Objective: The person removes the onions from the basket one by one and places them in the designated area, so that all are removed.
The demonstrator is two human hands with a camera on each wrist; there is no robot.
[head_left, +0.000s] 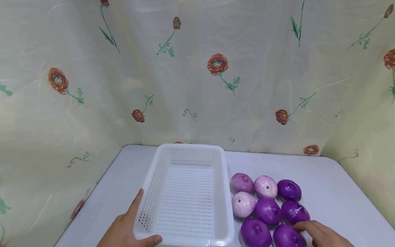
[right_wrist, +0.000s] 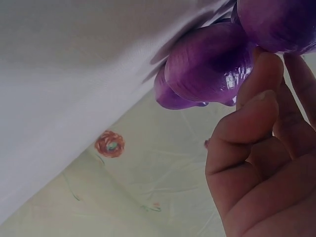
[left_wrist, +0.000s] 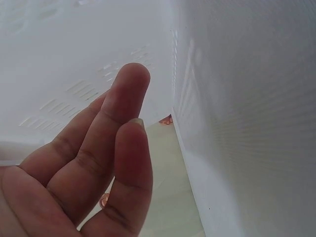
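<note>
My left hand (head_left: 123,226) holds the near left corner of a white perforated plastic basket (head_left: 229,206), thumb over the front rim and index finger along the outer left side. In the left wrist view, its other fingers (left_wrist: 94,158) hang loosely bent beside the basket wall (left_wrist: 54,54). To the right of the basket, several purple onions sit close together. My right hand (head_left: 324,235) touches the nearest right onion (head_left: 287,236) with bent fingers. In the right wrist view, its fingertips meet the underside of that onion (right_wrist: 281,24); they do not wrap round it.
Two paler onions (head_left: 266,187) sit among the dark ones. The white tabletop (head_left: 333,185) extends to the right of the onions. A floral curtain (head_left: 197,85) hangs behind the table and along both sides.
</note>
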